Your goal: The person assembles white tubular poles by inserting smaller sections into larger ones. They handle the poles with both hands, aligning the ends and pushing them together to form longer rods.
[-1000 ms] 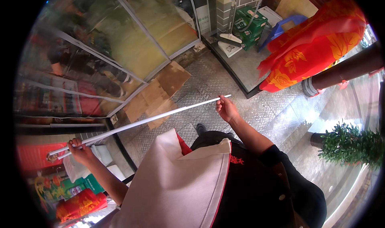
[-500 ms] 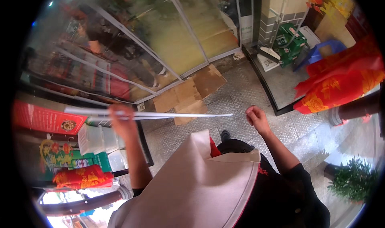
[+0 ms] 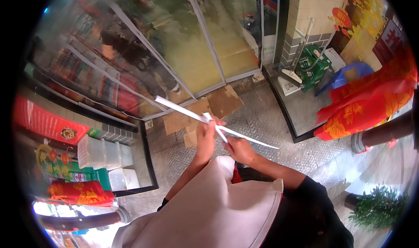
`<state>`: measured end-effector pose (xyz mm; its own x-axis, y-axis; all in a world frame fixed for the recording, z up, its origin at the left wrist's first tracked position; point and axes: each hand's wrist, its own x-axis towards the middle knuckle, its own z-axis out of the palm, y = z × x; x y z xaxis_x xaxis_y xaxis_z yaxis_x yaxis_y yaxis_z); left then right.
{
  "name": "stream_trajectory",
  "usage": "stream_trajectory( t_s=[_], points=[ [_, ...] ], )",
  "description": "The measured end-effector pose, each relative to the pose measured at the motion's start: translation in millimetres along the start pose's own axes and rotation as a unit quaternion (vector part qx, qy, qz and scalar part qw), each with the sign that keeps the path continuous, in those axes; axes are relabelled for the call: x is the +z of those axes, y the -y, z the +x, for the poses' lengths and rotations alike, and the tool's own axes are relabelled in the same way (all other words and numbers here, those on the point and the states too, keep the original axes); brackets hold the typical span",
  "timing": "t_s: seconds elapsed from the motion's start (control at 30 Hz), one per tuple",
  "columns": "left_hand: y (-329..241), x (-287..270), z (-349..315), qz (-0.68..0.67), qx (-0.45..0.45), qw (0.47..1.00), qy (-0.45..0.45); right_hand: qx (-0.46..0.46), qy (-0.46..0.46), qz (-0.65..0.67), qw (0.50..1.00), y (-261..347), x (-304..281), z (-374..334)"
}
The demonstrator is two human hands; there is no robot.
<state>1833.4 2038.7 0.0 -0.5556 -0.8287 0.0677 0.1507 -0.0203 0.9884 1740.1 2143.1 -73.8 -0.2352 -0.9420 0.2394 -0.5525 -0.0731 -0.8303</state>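
Note:
In front of my body, both hands meet at a long, thin white strip [image 3: 179, 109], which slants from the glass doors down to the right. My left hand [image 3: 206, 141] is closed around its middle. A shorter white piece [image 3: 221, 133] crosses the strip here, and my right hand [image 3: 241, 150] is closed on its lower end. Whether the two pieces are joined cannot be seen. Below my hands hangs a pale apron-like cloth [image 3: 192, 200] over dark clothing.
Glass doors [image 3: 187, 47] stand ahead, with flattened cardboard [image 3: 224, 100] at their foot. A broom [image 3: 301, 56], green box [image 3: 315, 61], blue stool [image 3: 345, 78] and red cloth [image 3: 371, 99] are at right. Clear plastic bins [image 3: 102, 154] stand left; a potted plant [image 3: 379, 208] sits lower right.
My left hand has swung right and down with the white strip, which now slants. My right hand has moved left and closed on the shorter white piece beside it.

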Motion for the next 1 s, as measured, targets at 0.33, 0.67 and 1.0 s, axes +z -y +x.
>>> stream_trajectory(
  t_s=[0.33, 0.67, 1.0],
  points=[
    [1, -81, 13, 0.186, 0.093, 0.968, 0.139, 0.01, -0.105, 0.091, 0.99, 2, -92, -17],
    [46, -56, -21, 0.285, 0.065, 0.896, 0.333, 0.047, 0.099, 0.292, 0.95, 68, -115, 7],
    [8, -3, -23, 0.056, 0.12, 0.927, 0.352, 0.033, 0.017, 0.242, 0.97, 74, -106, -13]
  ],
)
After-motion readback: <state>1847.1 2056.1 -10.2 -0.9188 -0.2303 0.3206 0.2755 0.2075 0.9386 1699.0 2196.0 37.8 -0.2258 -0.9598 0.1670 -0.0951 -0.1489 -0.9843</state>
